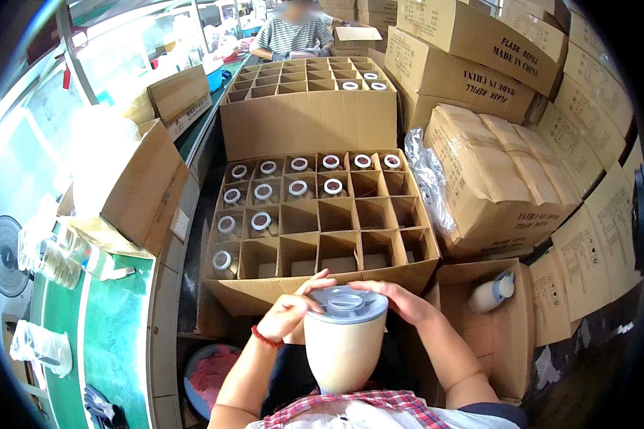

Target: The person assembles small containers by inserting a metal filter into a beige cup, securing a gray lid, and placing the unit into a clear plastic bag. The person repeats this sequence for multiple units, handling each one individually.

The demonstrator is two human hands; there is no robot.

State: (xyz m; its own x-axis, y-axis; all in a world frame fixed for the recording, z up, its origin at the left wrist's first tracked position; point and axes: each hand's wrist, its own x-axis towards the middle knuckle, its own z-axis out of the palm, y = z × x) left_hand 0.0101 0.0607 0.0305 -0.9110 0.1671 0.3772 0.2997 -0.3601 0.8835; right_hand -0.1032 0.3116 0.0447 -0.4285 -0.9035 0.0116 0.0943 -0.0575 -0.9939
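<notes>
Holding a cream flask [342,354] close against our red-checked garment [401,402], we have both hands at its grey-blue lid [347,304]; the left hand [290,314] curls its fingers over the left rim, while the right hand [406,302] spreads wider along the far right edge, a grip that probably steadies the wide top from two sides; whether the flask's foot rests on our lap, we cannot tell. Low on our left, a blue basin [191,386] holds pink cloth [218,372], likely kept within easy reach; on our right, a second flask [490,294] lies tilted in an open carton [479,357], whose walls seem enough to stop it rolling away. Just beyond our hands stands a divided carton [322,289]; glass refills [261,222] with white-ringed mouths fill its far row and part of its left side, each upright in its own cell, presumably so that glass does not knock glass. Alongside to the left runs a green surface [114,322]; to the right, a taped carton [504,182] sits beside stacked boxes [465,79]; farther off, another divided carton [308,118] holds a few more refills, and a co-worker [293,36] is behind it.
</notes>
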